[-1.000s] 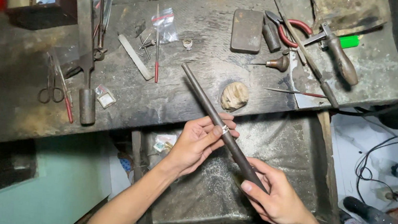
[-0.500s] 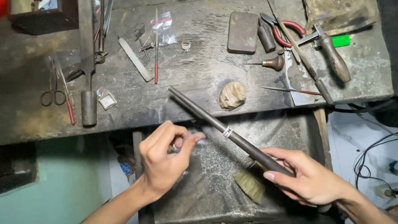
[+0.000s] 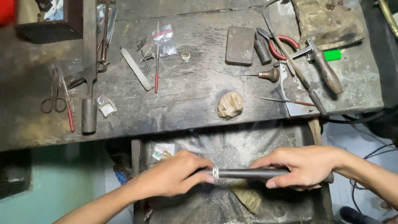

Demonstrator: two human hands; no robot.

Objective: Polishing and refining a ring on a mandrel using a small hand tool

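Nearest me, both hands work over the open drawer (image 3: 290,216) below the counter (image 3: 185,106). The left hand (image 3: 174,174) is clenched around the narrow end of a dark tapered rod (image 3: 246,173), its fingertips pressed against a pale ring (image 3: 216,172) that sits on the taper. The right hand (image 3: 300,166) grasps the thick end, fingers wrapped over the top, and the rod lies about level across the drawer. I judge the step in hand to be seating the ring on the taper. The next move calls for a steady right-hand grip while the left pushes or turns the ring squarely, without letting it cock to one side. Just under the rod lies a frayed yellowish tuft (image 3: 249,198) on the dusty drawer lining; it is close enough to snag if the rod drops. Further off, on the counter, a tan wad (image 3: 230,105) sits near the front edge, with scissors (image 3: 55,99), a long metal bar (image 3: 89,115) and a small clear bag (image 3: 107,107) to the left. At the far side I note a dark flat block (image 3: 240,45), an awl (image 3: 267,75), red-handled pliers (image 3: 282,42) and a wooden-handled tool (image 3: 327,73). None of these obstructs the hands.
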